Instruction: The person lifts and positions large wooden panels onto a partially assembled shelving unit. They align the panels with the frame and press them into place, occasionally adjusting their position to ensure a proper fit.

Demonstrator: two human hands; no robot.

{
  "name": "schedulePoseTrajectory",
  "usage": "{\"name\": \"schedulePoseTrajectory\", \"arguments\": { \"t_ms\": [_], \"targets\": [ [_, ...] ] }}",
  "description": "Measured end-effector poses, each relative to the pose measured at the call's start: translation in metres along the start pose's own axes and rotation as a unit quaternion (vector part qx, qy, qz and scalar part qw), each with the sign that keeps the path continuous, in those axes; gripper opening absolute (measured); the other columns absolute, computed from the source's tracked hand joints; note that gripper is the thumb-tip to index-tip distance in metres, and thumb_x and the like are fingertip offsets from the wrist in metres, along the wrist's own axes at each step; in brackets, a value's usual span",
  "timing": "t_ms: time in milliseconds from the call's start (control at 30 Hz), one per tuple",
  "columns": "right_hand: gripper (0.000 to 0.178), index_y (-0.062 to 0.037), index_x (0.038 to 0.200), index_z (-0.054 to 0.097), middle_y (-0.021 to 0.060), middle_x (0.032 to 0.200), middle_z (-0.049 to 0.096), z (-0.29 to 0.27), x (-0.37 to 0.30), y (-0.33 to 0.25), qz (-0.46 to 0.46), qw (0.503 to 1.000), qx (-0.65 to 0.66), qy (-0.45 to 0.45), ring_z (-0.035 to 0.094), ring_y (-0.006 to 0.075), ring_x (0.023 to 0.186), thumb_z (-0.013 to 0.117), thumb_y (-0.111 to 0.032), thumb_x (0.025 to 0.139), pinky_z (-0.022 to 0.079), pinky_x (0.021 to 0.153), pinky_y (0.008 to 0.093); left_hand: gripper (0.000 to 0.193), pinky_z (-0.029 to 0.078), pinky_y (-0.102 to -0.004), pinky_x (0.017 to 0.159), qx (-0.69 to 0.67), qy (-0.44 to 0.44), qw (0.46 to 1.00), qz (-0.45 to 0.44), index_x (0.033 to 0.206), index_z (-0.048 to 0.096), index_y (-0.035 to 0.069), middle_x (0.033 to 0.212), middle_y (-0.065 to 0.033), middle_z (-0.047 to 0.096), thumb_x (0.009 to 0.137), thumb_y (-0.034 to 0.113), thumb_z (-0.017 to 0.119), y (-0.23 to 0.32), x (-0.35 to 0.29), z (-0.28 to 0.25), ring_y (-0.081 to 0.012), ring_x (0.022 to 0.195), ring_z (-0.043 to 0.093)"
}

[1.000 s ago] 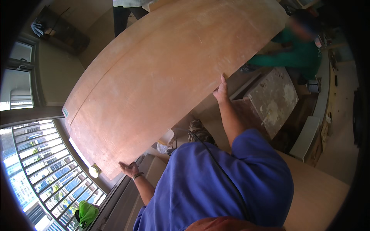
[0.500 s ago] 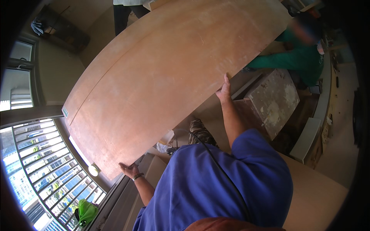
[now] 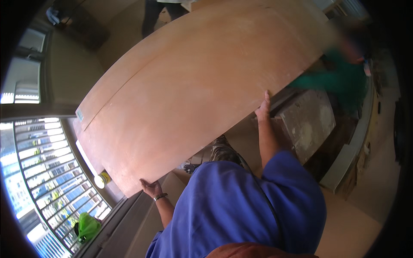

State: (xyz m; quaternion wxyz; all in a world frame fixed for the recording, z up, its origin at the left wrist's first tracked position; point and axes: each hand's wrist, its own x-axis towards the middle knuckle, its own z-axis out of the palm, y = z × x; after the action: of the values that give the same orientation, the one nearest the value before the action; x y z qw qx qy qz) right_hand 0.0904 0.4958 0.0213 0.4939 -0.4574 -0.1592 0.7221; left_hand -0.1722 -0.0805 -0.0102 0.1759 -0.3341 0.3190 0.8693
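Observation:
A large reddish-brown plywood sheet (image 3: pixel 193 81) fills the upper middle of the view, its near long edge slanting up to the right. My left hand (image 3: pixel 151 188) grips that edge near the lower left corner, thumb on top and fingers hidden beneath. Farther right along the same edge, my right hand (image 3: pixel 263 108) holds the sheet in the same way. At the sheet's right end stands a co-worker in green (image 3: pixel 340 79), blurred, with an arm reaching toward the board's edge; that person's hand is hidden.
Barred windows (image 3: pixel 56 172) line the left, with a green bag (image 3: pixel 89 227) and a yellow-and-white round container (image 3: pixel 101 179) by the sill. A stained box-like panel (image 3: pixel 307 122) stands at right. Another person's dark-trousered legs (image 3: pixel 159 15) show beyond the sheet.
The sheet has shifted slightly right and toward me in the picture, with both my hands still on its edge. The co-worker in green also appears farther right and lower.

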Motion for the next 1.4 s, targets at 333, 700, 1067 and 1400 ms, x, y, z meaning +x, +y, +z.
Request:
{"name": "schedulePoseTrajectory", "arguments": {
  "t_ms": [333,700,1067,1400],
  "targets": [
    [0.057,-0.0110,0.129,0.042,0.0067,0.134,0.042,0.005,-0.014,0.007,0.059,0.996,-0.060,-0.020,0.038,0.0281,0.122,0.045,-0.050,0.087,0.031,0.101,0.0451,0.039,0.038,-0.0436,0.095,-0.030,0.002,0.998,0.051,0.114,0.051,0.008,0.114,-0.0076,0.055,0.083,0.030,0.060,0.017,-0.003,0.035,-0.0247,0.109,0.050],
    [0.062,0.0024,0.129,0.038,0.0215,0.129,0.043,0.014,-0.013,-0.032,-0.066,0.842,-0.518,0.135,0.044,0.0346,0.116,0.052,-0.040,0.086,0.036,0.097,0.0436,0.035,0.039,-0.0430,0.094,-0.044,0.010,0.998,0.052,0.111,0.052,0.009,0.111,-0.0063,0.056,0.084,0.030,0.058,0.006,-0.003,0.032,-0.0240,0.106,0.051],
    [0.055,-0.0004,0.128,0.043,0.0233,0.132,0.040,0.160,-0.005,0.107,-0.402,0.570,-0.676,-0.238,0.032,0.0378,0.126,0.049,-0.038,0.088,0.024,0.105,0.0454,0.038,0.040,-0.0454,0.090,-0.018,-0.029,0.998,0.047,0.113,0.052,0.006,0.111,-0.0088,0.055,0.085,0.031,0.056,0.011,-0.005,0.047,-0.0257,0.103,0.052],
    [0.063,-0.0113,0.138,0.030,0.0159,0.146,0.020,0.233,-0.006,0.161,-0.383,0.400,-0.817,-0.161,0.013,0.0327,0.136,0.038,-0.047,0.086,0.009,0.108,0.0508,0.042,0.039,-0.0410,0.093,0.012,0.011,1.000,0.002,0.114,0.053,0.011,0.117,-0.0063,0.054,0.080,0.033,0.064,0.012,-0.018,0.042,-0.0237,0.109,0.049]
  ]
}}
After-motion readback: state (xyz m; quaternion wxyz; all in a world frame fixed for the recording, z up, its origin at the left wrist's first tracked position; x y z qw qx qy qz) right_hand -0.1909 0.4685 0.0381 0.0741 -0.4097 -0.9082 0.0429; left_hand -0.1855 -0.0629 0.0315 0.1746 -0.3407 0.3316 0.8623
